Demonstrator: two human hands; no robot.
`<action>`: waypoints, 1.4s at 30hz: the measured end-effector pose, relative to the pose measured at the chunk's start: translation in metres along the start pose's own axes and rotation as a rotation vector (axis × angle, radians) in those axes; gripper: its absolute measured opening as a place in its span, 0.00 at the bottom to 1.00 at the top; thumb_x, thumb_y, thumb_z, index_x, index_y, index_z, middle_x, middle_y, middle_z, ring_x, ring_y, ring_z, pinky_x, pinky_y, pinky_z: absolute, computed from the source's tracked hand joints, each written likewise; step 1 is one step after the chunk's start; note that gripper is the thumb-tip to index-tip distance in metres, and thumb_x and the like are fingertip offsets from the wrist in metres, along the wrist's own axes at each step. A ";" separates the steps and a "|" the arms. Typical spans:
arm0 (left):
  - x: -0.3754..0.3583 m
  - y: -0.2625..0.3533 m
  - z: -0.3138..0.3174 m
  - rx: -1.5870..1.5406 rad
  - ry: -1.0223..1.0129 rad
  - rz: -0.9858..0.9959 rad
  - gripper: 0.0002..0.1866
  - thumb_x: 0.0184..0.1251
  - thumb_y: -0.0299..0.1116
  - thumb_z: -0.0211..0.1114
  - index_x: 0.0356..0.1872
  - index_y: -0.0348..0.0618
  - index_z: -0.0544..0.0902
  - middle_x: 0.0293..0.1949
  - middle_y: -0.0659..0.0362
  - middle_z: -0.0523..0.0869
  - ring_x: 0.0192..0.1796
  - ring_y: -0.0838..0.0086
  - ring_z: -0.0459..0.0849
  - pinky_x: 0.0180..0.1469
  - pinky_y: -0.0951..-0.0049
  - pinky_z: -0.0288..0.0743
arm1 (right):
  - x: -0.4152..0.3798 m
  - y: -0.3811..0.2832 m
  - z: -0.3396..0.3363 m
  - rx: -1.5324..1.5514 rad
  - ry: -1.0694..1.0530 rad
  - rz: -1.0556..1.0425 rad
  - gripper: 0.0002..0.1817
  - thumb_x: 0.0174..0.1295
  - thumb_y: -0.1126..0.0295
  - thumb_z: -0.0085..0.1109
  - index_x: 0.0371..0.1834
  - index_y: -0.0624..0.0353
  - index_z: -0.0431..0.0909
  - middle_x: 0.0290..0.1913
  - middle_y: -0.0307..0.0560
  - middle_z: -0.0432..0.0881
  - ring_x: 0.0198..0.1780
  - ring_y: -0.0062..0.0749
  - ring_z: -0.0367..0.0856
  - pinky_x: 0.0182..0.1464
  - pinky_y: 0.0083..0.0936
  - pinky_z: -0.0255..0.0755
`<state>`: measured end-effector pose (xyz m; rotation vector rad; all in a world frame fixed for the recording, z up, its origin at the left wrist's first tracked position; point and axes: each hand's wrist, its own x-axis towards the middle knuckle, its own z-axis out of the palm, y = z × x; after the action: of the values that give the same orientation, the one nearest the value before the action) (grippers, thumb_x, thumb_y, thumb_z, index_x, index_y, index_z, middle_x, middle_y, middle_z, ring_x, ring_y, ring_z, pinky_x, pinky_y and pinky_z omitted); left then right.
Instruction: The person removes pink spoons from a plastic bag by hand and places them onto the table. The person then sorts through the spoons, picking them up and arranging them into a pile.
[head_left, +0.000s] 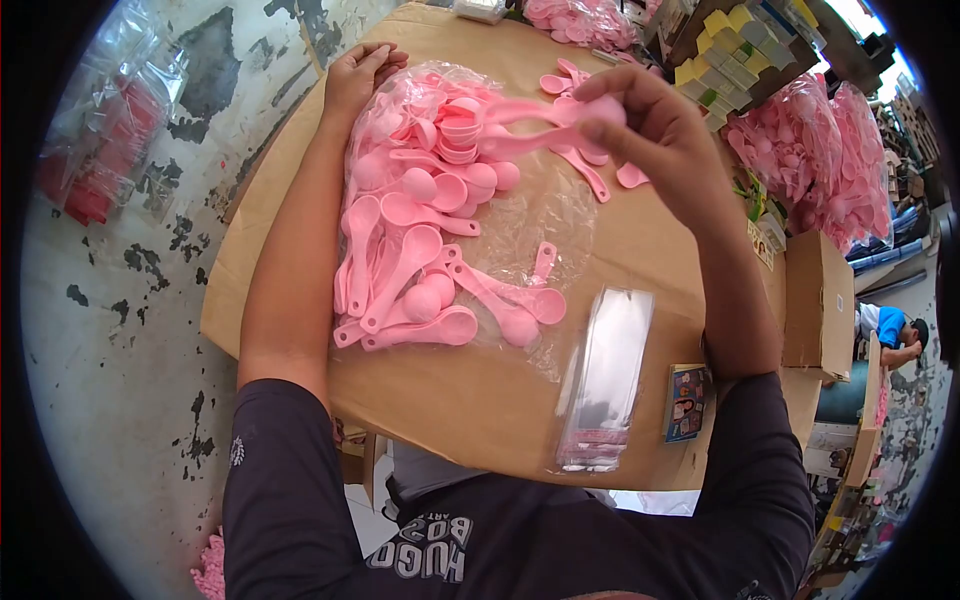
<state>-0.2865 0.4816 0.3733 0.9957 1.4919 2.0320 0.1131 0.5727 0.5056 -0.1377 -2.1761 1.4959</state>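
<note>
Step looks like collecting: pulling pink plastic measuring spoons (420, 270) off the loose heap and nesting them into a stack.

Right hand (655, 140), raised over the far middle of the brown cardboard work surface (470, 400): fingers pinched together on the handles of a small nested stack of pink spoons (500, 125), bowls pointing left over the heap.

Left hand (358, 75), far left: lying on the edge of the crinkled clear plastic sheet (560, 215) under the heap, fingers loosely curled, gripping nothing that I can see.

Heap sits centre-left on the cardboard; a few stray spoons lie just right of the stack.

Near right: a stack of flat clear plastic sleeves (605, 375), beside it a small printed card (687, 402).

My read of the next move: a clean pick of another spoon, bowl lined up with the stack so it seats flat.
</note>
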 end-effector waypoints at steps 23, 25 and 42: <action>-0.001 0.000 0.001 -0.004 0.002 0.014 0.16 0.82 0.28 0.59 0.59 0.22 0.80 0.52 0.40 0.90 0.53 0.61 0.92 0.59 0.73 0.88 | -0.028 0.028 0.064 -0.531 -0.555 -0.112 0.14 0.70 0.72 0.63 0.58 0.57 0.81 0.42 0.51 0.88 0.47 0.47 0.87 0.51 0.40 0.79; 0.000 0.000 -0.001 -0.009 -0.007 0.000 0.15 0.82 0.29 0.61 0.58 0.25 0.81 0.51 0.43 0.91 0.54 0.63 0.92 0.60 0.71 0.86 | -0.031 0.026 0.067 -0.475 -0.558 0.021 0.14 0.70 0.72 0.63 0.58 0.57 0.81 0.39 0.53 0.87 0.43 0.48 0.87 0.47 0.42 0.79; -0.002 0.003 0.002 0.033 -0.010 0.014 0.16 0.82 0.28 0.60 0.59 0.23 0.81 0.51 0.41 0.90 0.54 0.61 0.92 0.60 0.72 0.87 | -0.048 0.034 0.074 -0.765 -0.524 -0.264 0.20 0.58 0.61 0.72 0.45 0.61 0.74 0.45 0.54 0.79 0.49 0.49 0.86 0.43 0.47 0.80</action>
<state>-0.2835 0.4804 0.3763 1.0311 1.5219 2.0151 0.1153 0.5064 0.4383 0.3132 -2.9422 0.5246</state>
